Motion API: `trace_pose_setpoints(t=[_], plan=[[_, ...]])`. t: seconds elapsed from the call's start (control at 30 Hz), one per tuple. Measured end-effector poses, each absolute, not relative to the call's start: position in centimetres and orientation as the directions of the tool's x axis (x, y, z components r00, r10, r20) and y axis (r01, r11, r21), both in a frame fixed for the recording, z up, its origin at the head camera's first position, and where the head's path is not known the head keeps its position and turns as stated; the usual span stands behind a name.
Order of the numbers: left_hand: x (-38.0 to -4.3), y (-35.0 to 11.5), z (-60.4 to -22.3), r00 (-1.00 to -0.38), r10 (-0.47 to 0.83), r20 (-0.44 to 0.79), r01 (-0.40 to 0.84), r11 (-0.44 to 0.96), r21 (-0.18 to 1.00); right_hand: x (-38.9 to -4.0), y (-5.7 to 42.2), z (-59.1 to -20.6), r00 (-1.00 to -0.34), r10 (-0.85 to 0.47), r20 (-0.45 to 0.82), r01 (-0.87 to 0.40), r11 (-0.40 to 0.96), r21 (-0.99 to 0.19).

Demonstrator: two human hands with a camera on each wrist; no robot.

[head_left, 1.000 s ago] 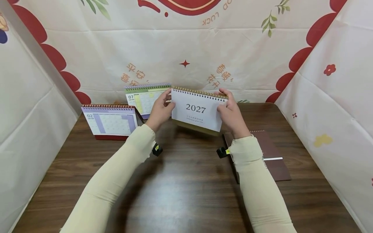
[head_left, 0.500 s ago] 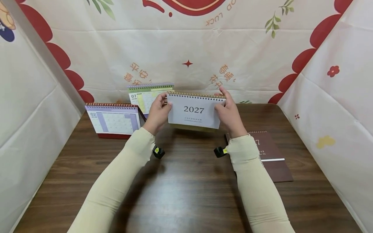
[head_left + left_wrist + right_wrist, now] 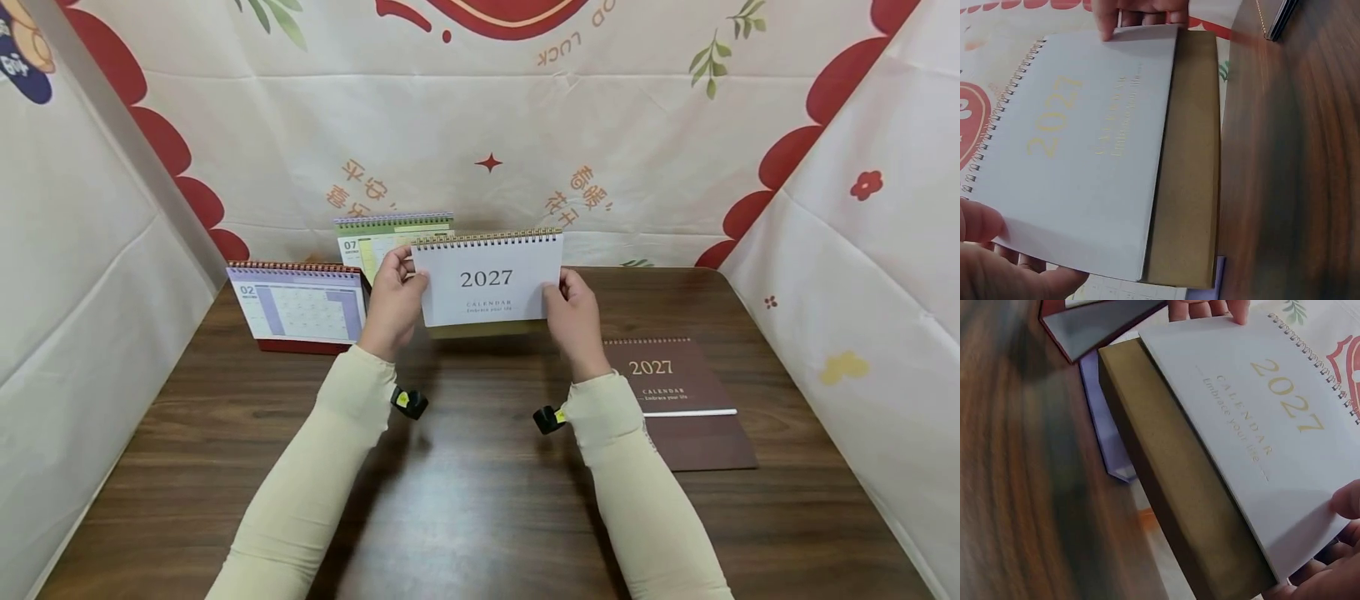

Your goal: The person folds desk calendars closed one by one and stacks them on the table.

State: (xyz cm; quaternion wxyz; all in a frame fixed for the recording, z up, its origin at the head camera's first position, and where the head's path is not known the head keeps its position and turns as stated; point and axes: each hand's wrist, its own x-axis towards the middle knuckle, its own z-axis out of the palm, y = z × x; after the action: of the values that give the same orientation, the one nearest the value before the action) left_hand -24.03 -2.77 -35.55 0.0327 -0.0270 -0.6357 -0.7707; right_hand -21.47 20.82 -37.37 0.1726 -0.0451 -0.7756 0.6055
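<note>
A white 2027 desk calendar (image 3: 487,287) with a gold stand and wire binding along its top is held up by both hands. My left hand (image 3: 395,304) grips its left edge, thumb on the white cover and fingers behind. On the opposite edge my right hand (image 3: 573,321) pinches it the same way, the thumb over the cover's right side. The left wrist view shows the white cover (image 3: 1085,150) with the brown-gold base (image 3: 1188,162) sticking out below it. In the right wrist view the base (image 3: 1172,469) hangs over the table's far part.
A purple-page calendar (image 3: 307,312) on a red stand stands at the left. Behind it is a green-topped calendar (image 3: 393,225), partly covered by the held one. A brown 2027 calendar (image 3: 675,375) with a white band lies flat at the right. Fabric walls (image 3: 480,125) enclose the wooden table (image 3: 465,500).
The white calendar has shifted left and levelled out from its tilt. My right hand has slid from its top right corner down to the lower right edge.
</note>
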Motion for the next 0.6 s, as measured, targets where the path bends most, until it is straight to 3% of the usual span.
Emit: trace_pose_setpoints(t=[0.3, 0.5, 0.6], plan=[[-21.6, -2.6, -36.7, -0.989, -0.105, 0.1, 0.119, -0.195, 0.973, -20.2, 19.8, -37.9, -0.94, 0.318, 0.122, -0.101, 0.083, -0.991], [-19.5, -3.7, -37.7, -0.997, -0.031, 0.066, 0.067, -0.023, 0.997, -18.8, 19.4, -37.6, -0.945, 0.317, 0.082, -0.085, 0.005, -0.996], [-18.4, -4.0, -38.2, -0.998, 0.004, 0.055, 0.055, -0.011, 0.998, -17.9, 19.2, -37.4, -0.947, 0.311, 0.079, -0.093, -0.031, -0.995]])
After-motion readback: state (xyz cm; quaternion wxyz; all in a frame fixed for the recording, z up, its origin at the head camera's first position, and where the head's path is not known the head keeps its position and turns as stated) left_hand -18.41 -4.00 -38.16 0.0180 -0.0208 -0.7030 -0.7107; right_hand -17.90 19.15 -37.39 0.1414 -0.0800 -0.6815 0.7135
